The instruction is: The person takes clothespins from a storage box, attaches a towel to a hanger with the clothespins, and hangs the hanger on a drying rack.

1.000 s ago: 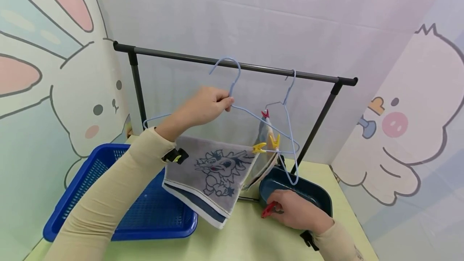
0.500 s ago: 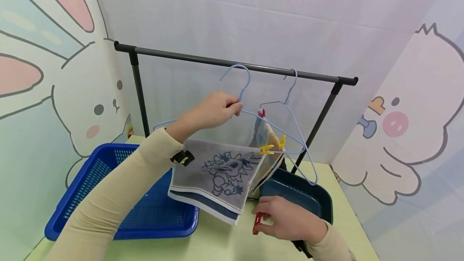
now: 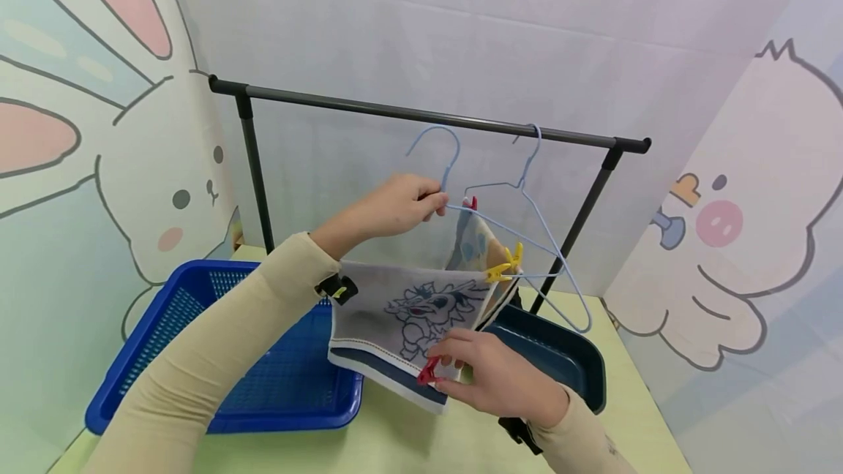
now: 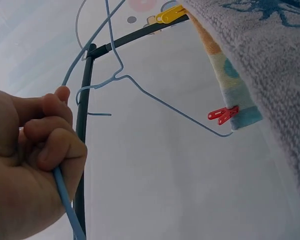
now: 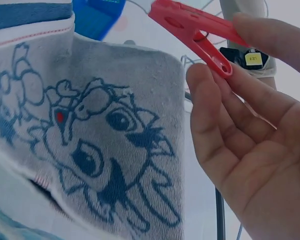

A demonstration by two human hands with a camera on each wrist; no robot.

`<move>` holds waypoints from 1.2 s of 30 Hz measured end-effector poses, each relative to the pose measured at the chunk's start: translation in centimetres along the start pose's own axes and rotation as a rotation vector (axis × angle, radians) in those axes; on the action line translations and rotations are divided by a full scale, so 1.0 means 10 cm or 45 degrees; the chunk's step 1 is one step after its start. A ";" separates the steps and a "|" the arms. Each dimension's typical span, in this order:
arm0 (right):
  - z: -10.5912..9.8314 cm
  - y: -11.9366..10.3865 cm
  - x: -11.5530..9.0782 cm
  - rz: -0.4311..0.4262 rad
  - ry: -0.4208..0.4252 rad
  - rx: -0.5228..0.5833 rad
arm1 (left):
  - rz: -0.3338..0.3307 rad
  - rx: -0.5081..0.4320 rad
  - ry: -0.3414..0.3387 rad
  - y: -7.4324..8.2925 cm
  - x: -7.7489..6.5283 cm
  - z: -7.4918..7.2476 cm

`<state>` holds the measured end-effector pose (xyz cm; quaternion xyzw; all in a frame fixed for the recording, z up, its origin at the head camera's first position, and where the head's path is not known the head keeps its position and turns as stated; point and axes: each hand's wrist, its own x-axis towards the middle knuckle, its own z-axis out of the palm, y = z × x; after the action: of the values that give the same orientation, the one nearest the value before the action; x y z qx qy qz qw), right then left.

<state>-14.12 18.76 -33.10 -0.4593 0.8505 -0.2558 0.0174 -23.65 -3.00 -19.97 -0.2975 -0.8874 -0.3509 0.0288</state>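
Note:
My left hand grips a light blue wire hanger just below its hook, in front of the rack's bar. Over that hanger's lower wire drapes a grey towel with a blue cartoon print, and a yellow clothespin sits at its right top corner. A red clothespin is pinched between thumb and fingers of my right hand, which overlaps the towel's lower right part in the head view. Behind, a second hanger hangs on the bar with a patterned towel held by a red clothespin.
The dark metal rack spans the back of the table. A blue basket stands at the left, under my left forearm. To the right is a dark tray, partly behind my right hand. Printed cartoon curtains surround the table.
My left hand has carried the hanger and grey towel to the right and slightly down. My right hand has moved left with the red clothespin, from beside the tray to in front of the towel.

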 end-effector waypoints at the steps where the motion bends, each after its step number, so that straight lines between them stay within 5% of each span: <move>1: 0.00 0.00 0.03 -0.008 0.018 -0.007 | 0.000 -0.008 -0.003 -0.01 0.01 0.00; 8: 0.04 0.01 0.20 -0.181 0.214 -0.081 | -0.032 -0.095 -0.034 -0.11 0.07 0.04; 18: 0.06 -0.02 0.49 -0.264 0.411 -0.095 | -0.112 -0.260 -0.104 -0.20 0.08 0.09; 36: 0.06 -0.03 0.82 -0.291 0.513 -0.135 | -0.203 -0.372 -0.195 -0.23 0.17 0.21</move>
<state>-18.48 11.90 -31.80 -0.4924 0.7915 -0.2976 -0.2060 -25.96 -2.16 -22.52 -0.2531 -0.8475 -0.4535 -0.1101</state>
